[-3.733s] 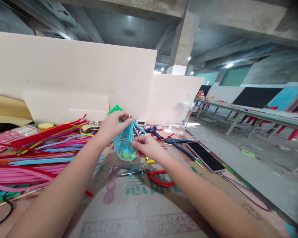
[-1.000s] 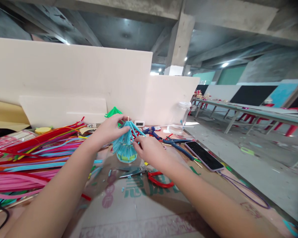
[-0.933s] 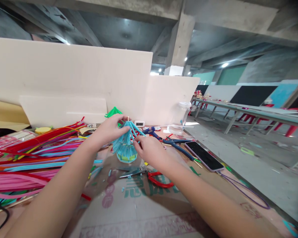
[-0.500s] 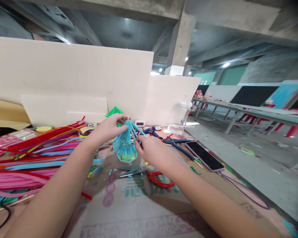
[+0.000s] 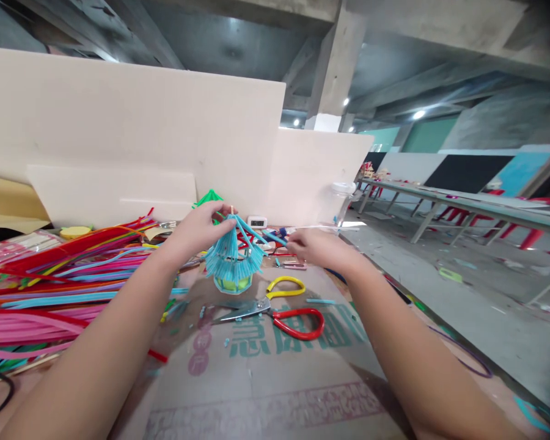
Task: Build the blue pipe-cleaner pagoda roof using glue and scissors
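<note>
While the left grip [image 5: 204,229] pinches the top of the blue model [image 5: 233,253], upright on the counter [image 5: 25,388] beyond the scissors [image 5: 262,307], the right grip [image 5: 318,245], off to the model's right, has its fingertips together on a blue strip [image 5: 275,238].

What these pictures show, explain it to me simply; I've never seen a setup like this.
There is no machine: these are a person's two bare hands. Every picture comes from one head-worn camera looking forward and down. The left hand holds a tiered blue model near its top. The right hand is off to the model's right, by the end of a light-blue strip; whether that is gripped is unclear. Scissors with one yellow and one red handle lie on printed cardboard, and colourful strips are heaped to the left.
</note>
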Demonstrator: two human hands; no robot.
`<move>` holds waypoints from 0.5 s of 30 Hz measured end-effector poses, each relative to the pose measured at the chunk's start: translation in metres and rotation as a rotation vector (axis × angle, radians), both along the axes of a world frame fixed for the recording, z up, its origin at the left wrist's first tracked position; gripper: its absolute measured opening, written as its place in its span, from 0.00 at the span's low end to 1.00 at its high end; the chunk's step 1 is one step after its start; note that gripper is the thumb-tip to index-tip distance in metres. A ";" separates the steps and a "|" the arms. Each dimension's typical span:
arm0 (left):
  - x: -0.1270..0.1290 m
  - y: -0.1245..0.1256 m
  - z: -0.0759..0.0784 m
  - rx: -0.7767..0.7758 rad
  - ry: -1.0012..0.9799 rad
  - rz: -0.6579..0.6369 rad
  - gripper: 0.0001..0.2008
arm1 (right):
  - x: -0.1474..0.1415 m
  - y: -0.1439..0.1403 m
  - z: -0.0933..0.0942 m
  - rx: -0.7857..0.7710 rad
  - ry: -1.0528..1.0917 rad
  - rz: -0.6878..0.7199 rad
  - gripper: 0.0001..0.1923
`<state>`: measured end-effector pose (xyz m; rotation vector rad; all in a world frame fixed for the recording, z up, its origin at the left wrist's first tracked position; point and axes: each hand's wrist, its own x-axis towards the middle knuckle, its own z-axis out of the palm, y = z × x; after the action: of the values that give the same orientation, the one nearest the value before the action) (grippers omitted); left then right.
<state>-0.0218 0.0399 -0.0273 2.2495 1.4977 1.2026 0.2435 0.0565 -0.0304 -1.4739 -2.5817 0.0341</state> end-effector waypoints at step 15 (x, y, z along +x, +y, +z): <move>-0.008 0.001 0.000 -0.004 0.028 -0.092 0.17 | 0.030 0.071 -0.078 -0.127 -0.073 0.004 0.13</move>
<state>-0.0296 0.0410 -0.0275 2.3144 1.3876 1.1452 0.2733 0.1271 -0.1084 -1.5398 -2.6860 0.1495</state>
